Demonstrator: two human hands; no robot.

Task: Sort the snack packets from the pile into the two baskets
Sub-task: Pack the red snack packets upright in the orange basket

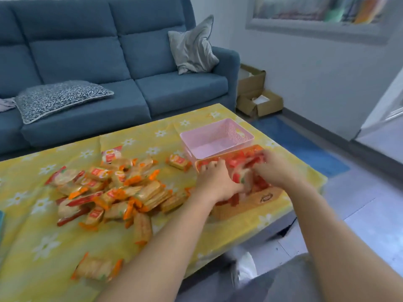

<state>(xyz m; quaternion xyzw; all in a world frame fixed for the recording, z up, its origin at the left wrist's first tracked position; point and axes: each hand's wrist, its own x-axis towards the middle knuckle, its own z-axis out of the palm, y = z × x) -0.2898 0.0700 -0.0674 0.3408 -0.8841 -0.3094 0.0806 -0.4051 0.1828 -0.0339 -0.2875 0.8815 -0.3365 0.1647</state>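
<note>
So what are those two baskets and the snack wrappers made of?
Pink basket: apparently moulded plastic, matte, with a perforated lattice wall. Orange basket: probably the same, its side showing that lattice. Snack packets: thin glossy film, partly clear, biscuits showing through.

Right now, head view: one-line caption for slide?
Left hand and right hand reach into the orange basket of red packets; pink basket empty, pile beside.

One head cam, wide-angle, aimed fwd + down across coffee table [65,247] w/ yellow floral cloth, close range. Blue sofa [130,62] beyond, top left; wall [305,73] + floor [359,214] on right. Straight lines bow near edges.
</note>
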